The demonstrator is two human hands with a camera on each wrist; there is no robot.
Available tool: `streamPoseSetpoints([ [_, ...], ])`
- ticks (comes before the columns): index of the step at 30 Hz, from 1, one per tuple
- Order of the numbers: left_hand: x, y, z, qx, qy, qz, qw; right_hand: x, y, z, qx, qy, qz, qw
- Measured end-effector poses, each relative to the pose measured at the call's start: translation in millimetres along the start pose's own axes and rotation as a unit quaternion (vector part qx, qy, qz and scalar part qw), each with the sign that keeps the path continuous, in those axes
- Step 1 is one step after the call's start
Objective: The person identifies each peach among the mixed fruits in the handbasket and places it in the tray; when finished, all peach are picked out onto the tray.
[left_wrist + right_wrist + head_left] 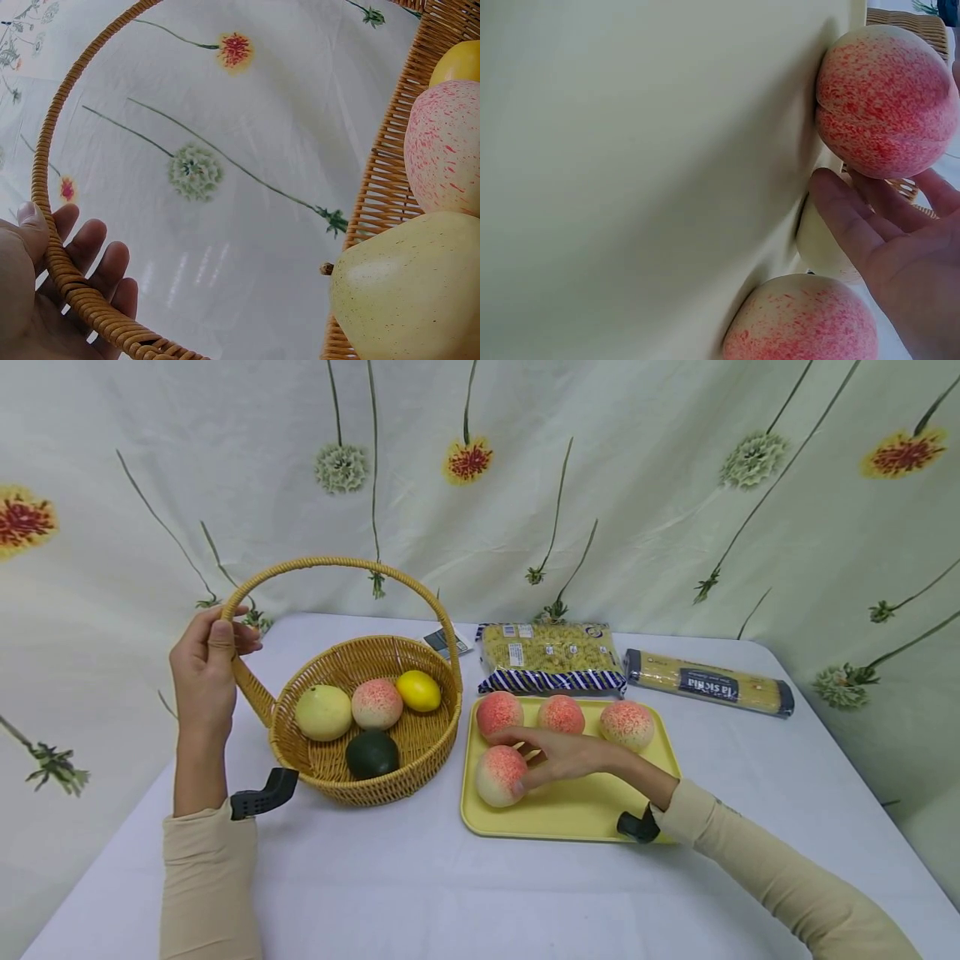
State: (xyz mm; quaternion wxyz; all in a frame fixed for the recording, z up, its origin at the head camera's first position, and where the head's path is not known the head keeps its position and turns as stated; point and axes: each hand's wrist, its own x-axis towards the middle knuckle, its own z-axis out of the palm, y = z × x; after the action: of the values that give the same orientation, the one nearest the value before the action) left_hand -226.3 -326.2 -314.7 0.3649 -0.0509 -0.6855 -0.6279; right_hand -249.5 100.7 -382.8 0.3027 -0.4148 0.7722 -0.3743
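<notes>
My left hand [206, 664] holds the left side of the arched handle [337, 562] of a wicker basket [438, 768]. In the left wrist view, the fingers [109, 262] curve loosely behind the handle, with the thumb in front. Inside the basket lie a pale yellow-green round fruit [324, 713], a peach [377, 704], a lemon [418, 691] and a dark green avocado-like fruit [372, 755]. Over the yellow tray [577, 827], my right hand [562, 756] grips the front-left peach [498, 777] between thumb and fingers. The right wrist view shows this peach [885, 97] close up.
Along the tray's back edge lie three more peaches, left [498, 712], middle [561, 715] and right [627, 725]. Behind the tray are a bag of pasta [551, 656] and a long spaghetti pack [708, 683]. A small tag [447, 642] shows by the basket's handle.
</notes>
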Motion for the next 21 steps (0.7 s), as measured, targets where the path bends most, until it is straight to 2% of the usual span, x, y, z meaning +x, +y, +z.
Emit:
streamPoseSetpoints([
  [4,-1.1,0.8,-0.2,0.023,-0.002,0.003,0.9997,-0.1,-4,-2,0.0,0.0,-0.002,1.0],
  [10,-1.0,1.1,-0.7,0.016,-0.002,-0.001,0.9999,1.5,-10,-8,0.008,-0.001,-0.01,0.9999],
  [21,-0.1,0.0,-0.8,0.008,-0.003,0.001,1.0,11.6,-34,-17,0.017,0.037,-0.076,0.9963],
])
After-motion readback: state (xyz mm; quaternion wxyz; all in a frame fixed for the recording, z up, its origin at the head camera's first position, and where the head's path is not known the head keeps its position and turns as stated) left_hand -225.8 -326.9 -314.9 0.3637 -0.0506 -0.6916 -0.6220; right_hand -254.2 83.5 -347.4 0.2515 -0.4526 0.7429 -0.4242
